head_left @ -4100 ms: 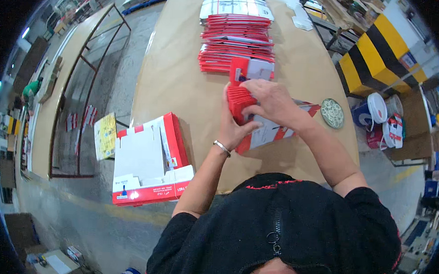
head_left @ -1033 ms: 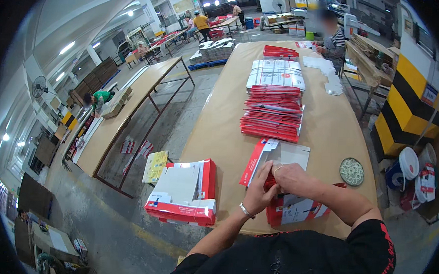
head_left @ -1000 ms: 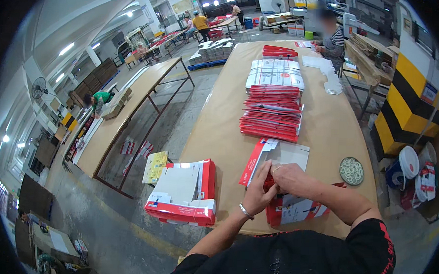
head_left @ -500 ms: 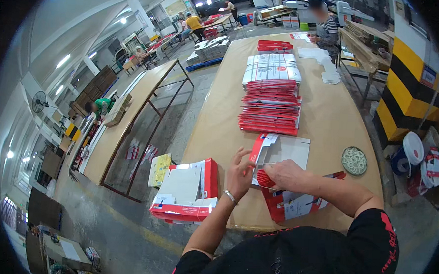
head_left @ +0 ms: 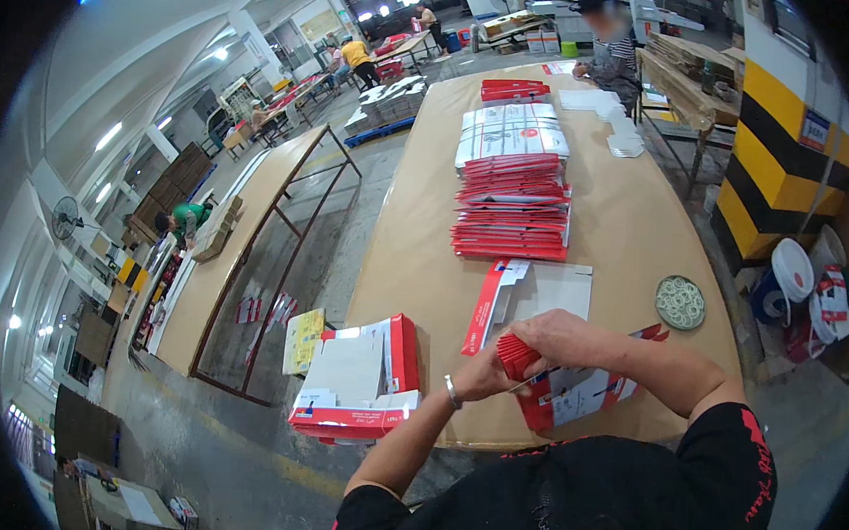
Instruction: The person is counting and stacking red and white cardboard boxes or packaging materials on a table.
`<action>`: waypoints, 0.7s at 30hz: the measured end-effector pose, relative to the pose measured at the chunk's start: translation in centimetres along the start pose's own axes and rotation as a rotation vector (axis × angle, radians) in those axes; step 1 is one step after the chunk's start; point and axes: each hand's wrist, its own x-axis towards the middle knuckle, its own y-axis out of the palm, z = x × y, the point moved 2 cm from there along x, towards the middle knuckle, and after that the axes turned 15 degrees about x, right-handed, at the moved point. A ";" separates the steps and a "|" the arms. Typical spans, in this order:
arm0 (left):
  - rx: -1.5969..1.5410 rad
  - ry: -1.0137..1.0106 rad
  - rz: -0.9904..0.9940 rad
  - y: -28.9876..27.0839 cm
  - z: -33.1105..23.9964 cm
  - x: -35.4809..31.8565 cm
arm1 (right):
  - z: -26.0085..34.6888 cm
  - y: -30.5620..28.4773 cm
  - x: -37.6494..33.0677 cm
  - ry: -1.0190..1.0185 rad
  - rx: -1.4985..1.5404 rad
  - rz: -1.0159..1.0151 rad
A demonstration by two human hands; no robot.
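My right hand (head_left: 557,337) grips a thick bundle of red folded cartons (head_left: 517,356), its layered edges facing up like pleats. From the left, my left hand (head_left: 483,376) has closed on the same bundle; some of its fingers are hidden. A thin pale strand shows just below the bundle, too fine to identify. Printed red, white and grey carton faces (head_left: 579,396) spread out beneath my right forearm. Just beyond my hands lies a flat carton blank (head_left: 560,289), grey inside with a red printed flap (head_left: 482,311).
A stack of red-edged cartons (head_left: 511,217) and strapped white bundles (head_left: 513,135) run up the table. At right sits a round dish of pale rings (head_left: 681,303). Open carton blanks (head_left: 352,367) are piled at the left edge. A person (head_left: 608,59) works at the far end.
My left hand has come down from its raised, spread position and closed on the red bundle beside my right hand. The view has shifted slightly.
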 end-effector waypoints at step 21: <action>-0.243 0.123 -0.354 3.6 3.5 0.2 | -5.9 4.6 -11.0 0.397 0.993 -0.747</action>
